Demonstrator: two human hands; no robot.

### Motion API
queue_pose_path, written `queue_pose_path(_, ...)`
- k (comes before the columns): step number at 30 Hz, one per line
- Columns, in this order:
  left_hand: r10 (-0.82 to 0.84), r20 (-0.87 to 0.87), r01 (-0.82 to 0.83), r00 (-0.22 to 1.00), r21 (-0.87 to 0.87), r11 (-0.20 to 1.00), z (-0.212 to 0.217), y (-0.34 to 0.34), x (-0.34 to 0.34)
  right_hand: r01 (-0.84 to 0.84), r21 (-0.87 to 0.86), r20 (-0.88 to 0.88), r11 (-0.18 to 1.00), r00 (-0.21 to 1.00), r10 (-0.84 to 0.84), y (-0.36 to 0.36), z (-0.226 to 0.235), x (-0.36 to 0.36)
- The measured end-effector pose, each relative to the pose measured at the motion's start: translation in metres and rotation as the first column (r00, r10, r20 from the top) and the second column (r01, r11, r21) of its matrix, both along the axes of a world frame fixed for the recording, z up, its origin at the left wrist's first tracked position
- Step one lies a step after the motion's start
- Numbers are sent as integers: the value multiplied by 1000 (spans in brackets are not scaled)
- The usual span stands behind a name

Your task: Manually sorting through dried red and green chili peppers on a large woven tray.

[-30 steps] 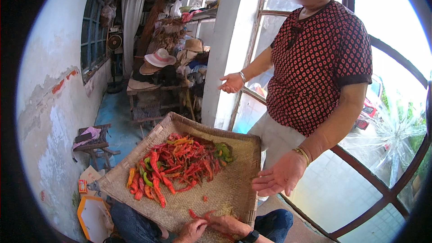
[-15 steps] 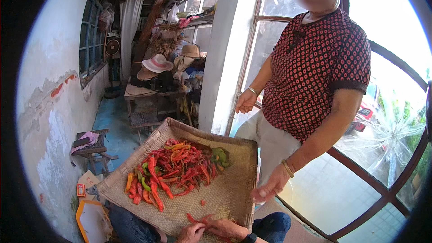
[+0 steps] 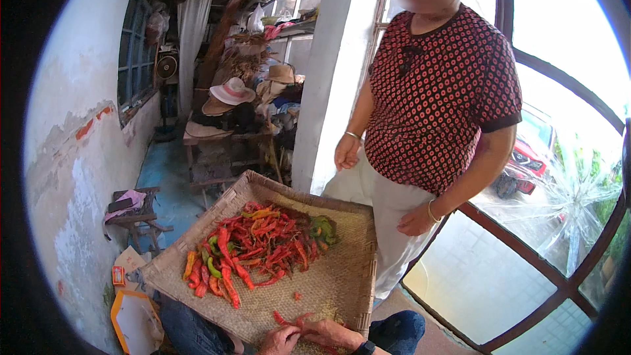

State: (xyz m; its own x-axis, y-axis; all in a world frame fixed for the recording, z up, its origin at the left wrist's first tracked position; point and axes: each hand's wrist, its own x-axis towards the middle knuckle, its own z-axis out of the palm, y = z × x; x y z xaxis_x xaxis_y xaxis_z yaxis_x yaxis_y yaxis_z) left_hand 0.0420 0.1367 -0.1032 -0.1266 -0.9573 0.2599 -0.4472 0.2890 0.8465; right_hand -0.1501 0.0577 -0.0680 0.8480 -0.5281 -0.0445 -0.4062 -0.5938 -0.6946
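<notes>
Two hands, left hand and right hand, pinching one red chili (woven tray near edge).

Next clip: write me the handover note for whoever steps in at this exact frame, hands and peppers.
Left hand and right hand meet at the near edge of the woven tray, pinching one red chili between them. Main chili pile, red with some orange and green, lies mid-tray, apart from the hands. A standing person is beside the tray, not touching it. Nearly all the pile lies unhandled.
</notes>
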Motion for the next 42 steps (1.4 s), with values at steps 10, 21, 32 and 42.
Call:
queue_pose_path(10,55,59,-55,997,9,998,1,-5,0,23,-57,121,998,993,-16,-1,-12,1)
queue_pose_path(21,81,38,-82,996,4,997,13,-3,4,119,96,140,988,981,-132,17,41,1)
queue_pose_path(32,240,-21,-240,971,-165,957,102,-120,67,287,72,233,955,926,-296,8,37,-6)
queue_pose_path(42,-163,505,116,847,123,986,85,-112,29,600,145,484,787,651,-585,-13,34,-35)
